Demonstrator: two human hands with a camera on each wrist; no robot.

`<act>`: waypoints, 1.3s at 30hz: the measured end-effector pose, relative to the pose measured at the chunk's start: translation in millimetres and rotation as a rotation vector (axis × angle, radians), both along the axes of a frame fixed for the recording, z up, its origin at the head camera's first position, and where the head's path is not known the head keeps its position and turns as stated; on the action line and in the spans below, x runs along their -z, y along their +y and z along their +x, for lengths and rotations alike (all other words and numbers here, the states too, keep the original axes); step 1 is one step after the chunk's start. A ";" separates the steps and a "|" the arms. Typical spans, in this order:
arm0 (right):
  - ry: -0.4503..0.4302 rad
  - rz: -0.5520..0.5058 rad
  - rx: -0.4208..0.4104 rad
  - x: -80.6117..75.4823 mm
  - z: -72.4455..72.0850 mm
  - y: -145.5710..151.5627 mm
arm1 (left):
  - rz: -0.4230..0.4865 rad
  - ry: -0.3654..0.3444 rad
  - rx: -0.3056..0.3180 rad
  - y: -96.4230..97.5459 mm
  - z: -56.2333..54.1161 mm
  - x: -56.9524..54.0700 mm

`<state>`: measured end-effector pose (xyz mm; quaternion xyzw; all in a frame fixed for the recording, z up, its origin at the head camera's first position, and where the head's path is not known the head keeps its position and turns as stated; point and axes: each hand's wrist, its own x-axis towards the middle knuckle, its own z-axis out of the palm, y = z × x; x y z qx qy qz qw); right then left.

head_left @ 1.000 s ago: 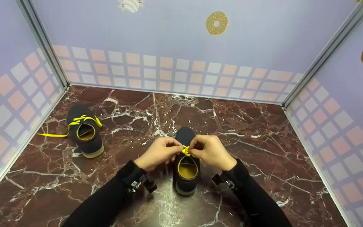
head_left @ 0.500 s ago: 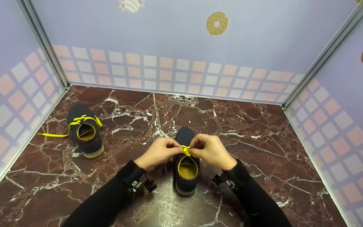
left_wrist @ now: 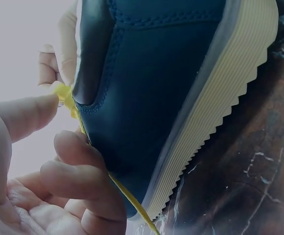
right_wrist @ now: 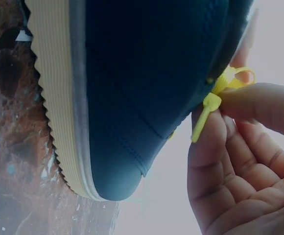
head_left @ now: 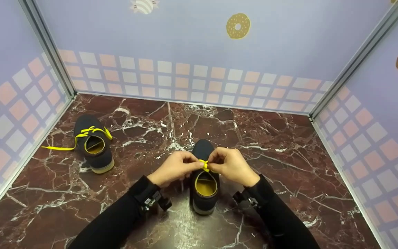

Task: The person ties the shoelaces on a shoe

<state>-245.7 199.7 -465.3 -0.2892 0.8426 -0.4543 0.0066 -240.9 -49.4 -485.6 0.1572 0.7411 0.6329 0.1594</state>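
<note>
A dark shoe [head_left: 205, 204] with a yellow lining stands on the floor in the head view, toe pointing away. Both hands meet at its yellow shoelace [head_left: 205, 165], bunched in a knot over the tongue. My left hand [head_left: 176, 168] comes from the left. In the left wrist view its thumb presses the knot [left_wrist: 66, 96], and its curled fingers lie along a lace strand [left_wrist: 132, 200] trailing down. My right hand [head_left: 234, 166] pinches the shoelace from the right. In the right wrist view a lace end [right_wrist: 201, 122] hangs over its finger, and a small loop stands above the thumb.
A second dark shoe [head_left: 97, 160] stands at the left, its yellow lace [head_left: 59, 148] loose, with one end on the floor. Marbled dark red floor [head_left: 271, 214] lies around both shoes. Patterned lilac panels [head_left: 192, 38] close off the back and both sides.
My left thumb has shifted slightly right, onto the knot, and less of the yellow lace shows between the hands. The right hand and both shoes have barely moved.
</note>
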 end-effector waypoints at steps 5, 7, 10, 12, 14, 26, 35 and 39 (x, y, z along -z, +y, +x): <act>0.005 0.011 0.007 0.9 -1.2 0.2 | -0.005 0.030 -0.004 0.7 0.7 1.6; 0.006 0.016 0.008 0.5 -1.4 0.0 | -0.001 0.034 -0.010 1.5 0.7 3.1; 0.009 0.023 0.007 0.4 -1.6 -0.1 | 0.002 0.042 -0.018 3.2 0.8 5.5; 0.014 0.029 0.011 0.4 -2.0 0.3 | 0.002 0.054 -0.022 4.5 0.8 6.4; 0.013 0.030 0.010 0.2 -2.2 0.5 | -0.001 0.070 -0.027 5.4 1.0 6.7; 0.013 0.022 0.002 1.0 -3.5 1.3 | -0.028 0.122 -0.023 5.9 -0.6 6.5; -0.012 0.001 0.004 1.8 -2.8 0.4 | -0.032 0.135 -0.029 1.2 -4.5 6.9; -0.006 0.001 0.007 1.9 -2.8 0.1 | -0.030 0.189 -0.067 4.0 -4.0 10.3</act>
